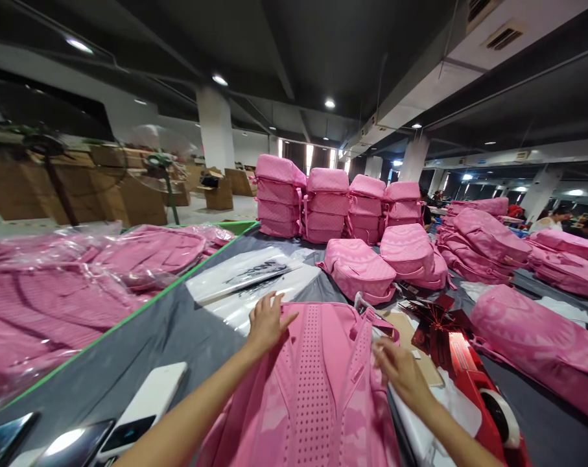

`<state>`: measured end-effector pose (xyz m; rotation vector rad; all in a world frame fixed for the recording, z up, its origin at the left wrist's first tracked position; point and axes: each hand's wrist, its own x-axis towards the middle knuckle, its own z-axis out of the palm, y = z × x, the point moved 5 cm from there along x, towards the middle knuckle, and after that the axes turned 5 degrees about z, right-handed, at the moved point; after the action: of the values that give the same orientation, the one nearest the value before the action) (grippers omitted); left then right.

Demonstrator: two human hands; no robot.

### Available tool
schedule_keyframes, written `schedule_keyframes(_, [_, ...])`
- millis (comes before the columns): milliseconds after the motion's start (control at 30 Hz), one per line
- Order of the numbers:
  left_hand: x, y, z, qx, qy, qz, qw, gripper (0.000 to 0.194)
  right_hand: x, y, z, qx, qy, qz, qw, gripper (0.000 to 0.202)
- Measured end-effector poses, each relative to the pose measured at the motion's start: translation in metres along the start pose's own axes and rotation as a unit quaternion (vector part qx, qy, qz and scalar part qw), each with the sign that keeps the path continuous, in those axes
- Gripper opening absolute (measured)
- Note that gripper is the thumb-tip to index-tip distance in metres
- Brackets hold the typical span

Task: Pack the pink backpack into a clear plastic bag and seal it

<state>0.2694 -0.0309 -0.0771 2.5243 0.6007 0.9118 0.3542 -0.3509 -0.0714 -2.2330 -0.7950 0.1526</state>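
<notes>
A pink backpack (313,389) lies in front of me with its perforated back panel and shoulder straps facing up. My left hand (266,327) is at its top left corner, fingers spread and thumb over the edge. Beside the right strap (359,353) hovers my right hand (401,368), its fingers loosely bent and apart, with nothing visible in them. Whether its fingertips touch the bag's edge I cannot tell. White plastic bags with black print (247,275) lie just beyond the backpack.
Stacked pink backpacks (279,194) stand at the back, with more along the right (541,344). A red tape dispenser (488,395) and cardboard (415,344) sit near my right hand. Phones (74,444) and a white device (145,405) lie at left. Plastic-wrapped backpacks (55,305) fill the far left.
</notes>
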Motion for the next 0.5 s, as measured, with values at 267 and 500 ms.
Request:
schedule_keyframes(267, [-0.053, 0.077, 0.043, -0.133, -0.156, 0.3, 0.932, 0.04, 0.111, -0.016, -0.01, -0.06, 0.123, 0.096, 0.986, 0.024])
schedule_keyframes(500, [-0.018, 0.107, 0.095, -0.408, -0.172, 0.257, 0.859, 0.032, 0.061, -0.055, 0.008, 0.047, 0.199, -0.184, 0.962, 0.016])
